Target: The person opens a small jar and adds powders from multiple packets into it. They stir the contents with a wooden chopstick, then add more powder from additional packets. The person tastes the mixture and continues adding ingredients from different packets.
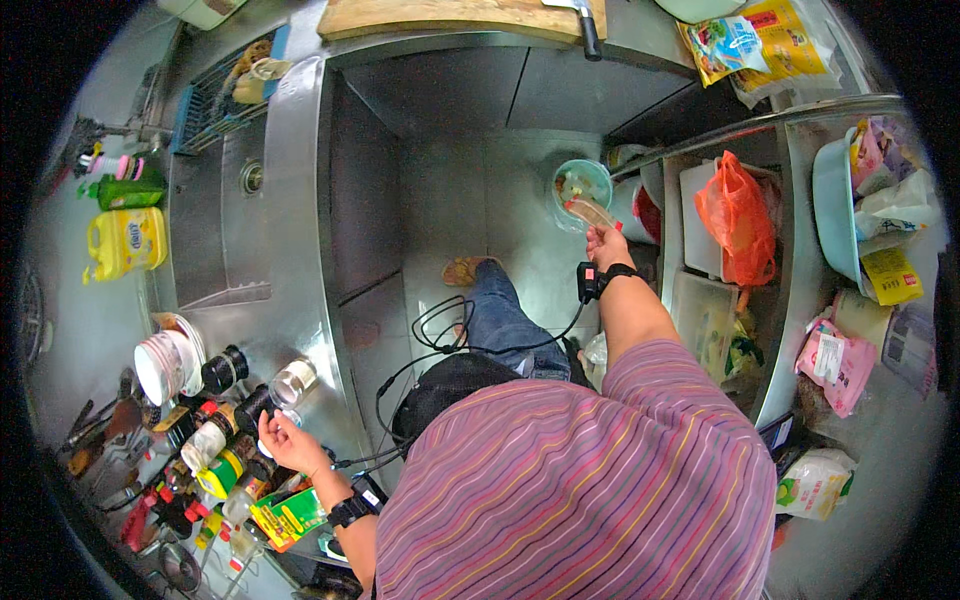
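My right hand point(606, 246) reaches forward and grips one end of a narrow plastic wrapper point(592, 213) with red ends. The wrapper's far end is over the rim of a light green waste bin point(598, 177), which stands on the floor with food scraps visible inside. Over the counter at the left, my left hand point(292, 444) hangs with fingers loosely bent and apart, nothing in them. Closest to it are a dark-lidded jar point(255, 405) and a clear glass jar point(293, 381). A white round item is partly hidden behind that hand.
A steel sink point(225, 225) lies left, with yellow point(127, 241) and green point(131, 190) detergent bottles beyond. A knife point(589, 34) overhangs the wooden cutting board point(450, 19). Right-hand shelves hold a red plastic bag point(739, 217). A cable point(495, 349) runs across my lap.
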A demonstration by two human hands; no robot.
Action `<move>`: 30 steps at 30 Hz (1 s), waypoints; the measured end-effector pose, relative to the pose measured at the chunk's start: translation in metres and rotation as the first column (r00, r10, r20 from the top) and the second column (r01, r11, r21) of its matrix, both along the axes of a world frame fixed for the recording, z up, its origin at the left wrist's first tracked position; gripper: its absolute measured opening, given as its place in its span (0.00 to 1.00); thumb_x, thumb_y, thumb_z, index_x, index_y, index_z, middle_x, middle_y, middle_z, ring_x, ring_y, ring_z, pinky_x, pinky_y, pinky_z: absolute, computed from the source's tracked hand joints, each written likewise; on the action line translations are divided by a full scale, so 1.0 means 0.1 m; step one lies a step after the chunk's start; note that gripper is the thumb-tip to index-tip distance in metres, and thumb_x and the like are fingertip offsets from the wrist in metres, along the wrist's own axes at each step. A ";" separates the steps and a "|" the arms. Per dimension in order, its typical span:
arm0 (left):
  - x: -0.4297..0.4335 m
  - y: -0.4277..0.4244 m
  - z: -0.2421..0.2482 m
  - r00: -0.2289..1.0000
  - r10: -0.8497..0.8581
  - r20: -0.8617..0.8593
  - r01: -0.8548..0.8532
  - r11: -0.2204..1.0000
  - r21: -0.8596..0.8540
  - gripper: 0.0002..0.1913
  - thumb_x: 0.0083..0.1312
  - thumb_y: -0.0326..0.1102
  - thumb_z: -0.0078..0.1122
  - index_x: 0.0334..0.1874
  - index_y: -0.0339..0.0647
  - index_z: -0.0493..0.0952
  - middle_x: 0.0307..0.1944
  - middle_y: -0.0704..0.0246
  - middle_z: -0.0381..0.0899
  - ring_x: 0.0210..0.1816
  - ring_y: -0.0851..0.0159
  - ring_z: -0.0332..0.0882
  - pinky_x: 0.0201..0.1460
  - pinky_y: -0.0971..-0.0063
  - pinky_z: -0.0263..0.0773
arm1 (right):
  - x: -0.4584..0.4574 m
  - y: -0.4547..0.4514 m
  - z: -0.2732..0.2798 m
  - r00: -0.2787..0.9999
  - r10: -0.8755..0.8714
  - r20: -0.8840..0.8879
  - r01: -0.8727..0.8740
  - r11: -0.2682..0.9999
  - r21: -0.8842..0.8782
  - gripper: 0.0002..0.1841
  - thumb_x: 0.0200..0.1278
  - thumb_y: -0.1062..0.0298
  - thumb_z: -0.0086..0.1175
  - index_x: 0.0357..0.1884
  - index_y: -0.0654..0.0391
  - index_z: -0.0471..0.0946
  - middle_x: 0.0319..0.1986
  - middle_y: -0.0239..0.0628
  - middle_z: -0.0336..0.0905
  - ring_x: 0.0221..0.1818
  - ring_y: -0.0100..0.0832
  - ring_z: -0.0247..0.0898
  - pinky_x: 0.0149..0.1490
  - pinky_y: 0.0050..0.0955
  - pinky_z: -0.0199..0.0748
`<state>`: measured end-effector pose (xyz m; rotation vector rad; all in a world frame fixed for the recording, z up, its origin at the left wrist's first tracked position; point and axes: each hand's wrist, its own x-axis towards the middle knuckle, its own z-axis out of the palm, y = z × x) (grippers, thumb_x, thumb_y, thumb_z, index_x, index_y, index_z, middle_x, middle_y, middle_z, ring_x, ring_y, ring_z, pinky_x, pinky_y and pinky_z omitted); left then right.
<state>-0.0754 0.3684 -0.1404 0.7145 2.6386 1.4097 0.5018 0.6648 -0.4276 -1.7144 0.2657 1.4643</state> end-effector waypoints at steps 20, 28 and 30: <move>0.18 -0.19 0.02 0.997 0.060 0.041 -0.062 0.997 0.041 0.18 0.70 0.27 0.60 0.62 0.38 0.72 0.37 0.73 0.75 0.33 0.78 0.67 0.36 0.85 0.65 | -0.59 0.32 0.36 0.946 0.322 0.045 -0.314 0.940 -0.134 0.11 0.71 0.59 0.53 0.49 0.51 0.75 0.33 0.35 0.81 0.25 0.29 0.75 0.24 0.26 0.68; 0.29 -0.07 0.25 0.993 0.101 -0.063 -0.092 0.987 0.133 0.18 0.69 0.26 0.61 0.61 0.37 0.73 0.38 0.70 0.76 0.36 0.74 0.71 0.40 0.82 0.69 | -0.77 0.76 0.58 0.870 0.478 0.122 -0.463 0.877 -0.130 0.10 0.72 0.57 0.52 0.48 0.48 0.76 0.34 0.32 0.83 0.29 0.27 0.78 0.29 0.26 0.71; 0.32 0.02 0.30 0.990 0.114 -0.083 -0.098 0.981 0.170 0.18 0.69 0.25 0.61 0.60 0.36 0.73 0.38 0.70 0.76 0.36 0.73 0.71 0.41 0.81 0.70 | -0.79 0.91 0.59 0.855 0.497 0.146 -0.485 0.867 -0.111 0.10 0.72 0.57 0.53 0.45 0.51 0.77 0.33 0.31 0.83 0.26 0.27 0.77 0.28 0.26 0.69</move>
